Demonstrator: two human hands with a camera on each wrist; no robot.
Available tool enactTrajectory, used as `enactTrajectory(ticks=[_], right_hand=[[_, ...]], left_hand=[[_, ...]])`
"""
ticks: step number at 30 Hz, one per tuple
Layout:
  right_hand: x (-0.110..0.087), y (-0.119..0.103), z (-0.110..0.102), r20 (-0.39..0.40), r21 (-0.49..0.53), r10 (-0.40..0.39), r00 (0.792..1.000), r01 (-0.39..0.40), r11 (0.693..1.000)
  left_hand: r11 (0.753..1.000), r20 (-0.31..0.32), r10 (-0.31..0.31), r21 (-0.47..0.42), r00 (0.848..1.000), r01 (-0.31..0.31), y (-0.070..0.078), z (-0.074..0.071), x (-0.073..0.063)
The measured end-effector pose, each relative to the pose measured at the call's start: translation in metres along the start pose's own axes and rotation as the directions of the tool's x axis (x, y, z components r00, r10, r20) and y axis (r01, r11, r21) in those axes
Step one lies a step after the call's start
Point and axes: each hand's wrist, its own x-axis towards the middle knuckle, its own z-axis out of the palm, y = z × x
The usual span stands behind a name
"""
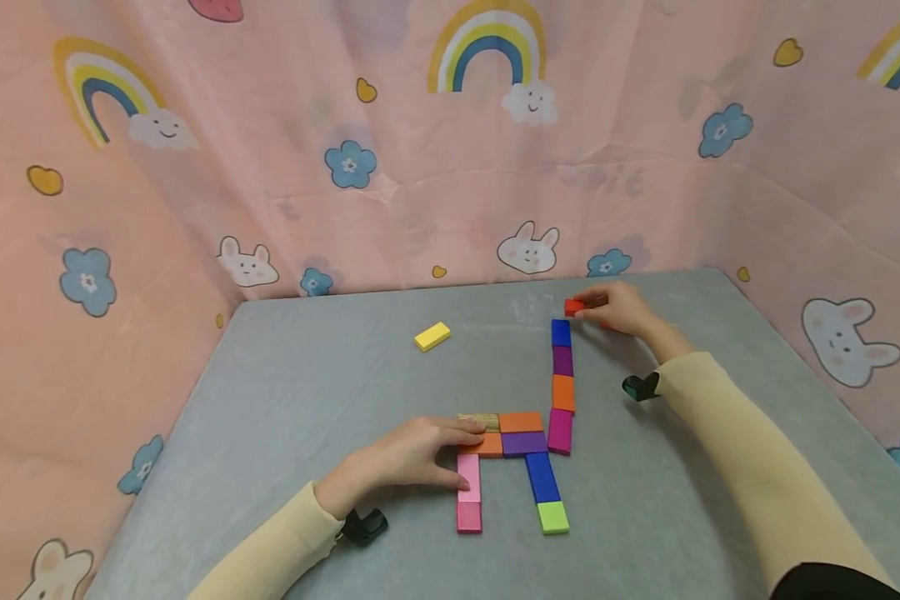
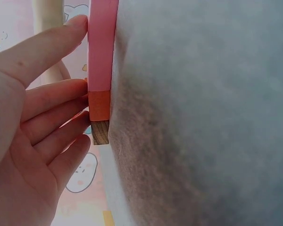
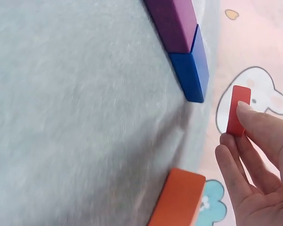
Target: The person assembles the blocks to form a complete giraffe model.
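Observation:
My right hand (image 1: 617,308) pinches a small red block (image 3: 237,110) between thumb and fingertips, just past the far end of a column of blocks. The blue block (image 1: 561,332) tops that column, followed by a purple block (image 1: 562,361), an orange one (image 1: 563,392) and a magenta one (image 1: 560,431). With fingers extended, my left hand (image 1: 414,450) rests its fingertips on the left side of a flat block shape. Its thumb lies at the pink block (image 2: 102,47), its other fingers by an orange block (image 2: 99,106) and a wood-grain block (image 2: 100,132).
Another orange block (image 3: 179,197) lies beneath my right hand. A yellow block (image 1: 432,336) sits alone toward the back of the grey table (image 1: 330,358). Two legs extend nearer me, ending in a dark pink block (image 1: 469,517) and a lime-green block (image 1: 552,517). Printed pink cloth (image 1: 420,208) surrounds the table.

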Motion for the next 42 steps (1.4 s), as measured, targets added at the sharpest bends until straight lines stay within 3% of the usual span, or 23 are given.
enactTrajectory(ticks=[19,42], right_hand=[[0.022,0.009,0.023,0.008,0.036,-0.019,1.0,0.019,0.999],[0.022,0.008,0.027,0.03,0.004,-0.002,1.0,0.002,1.0]], left_hand=[[1.0,-0.003,0.007,-0.004,1.0,-0.007,-0.001,0.0,0.0],[1.0,-0.01,0.016,0.002,1.0,-0.016,0.0,0.0,0.0]])
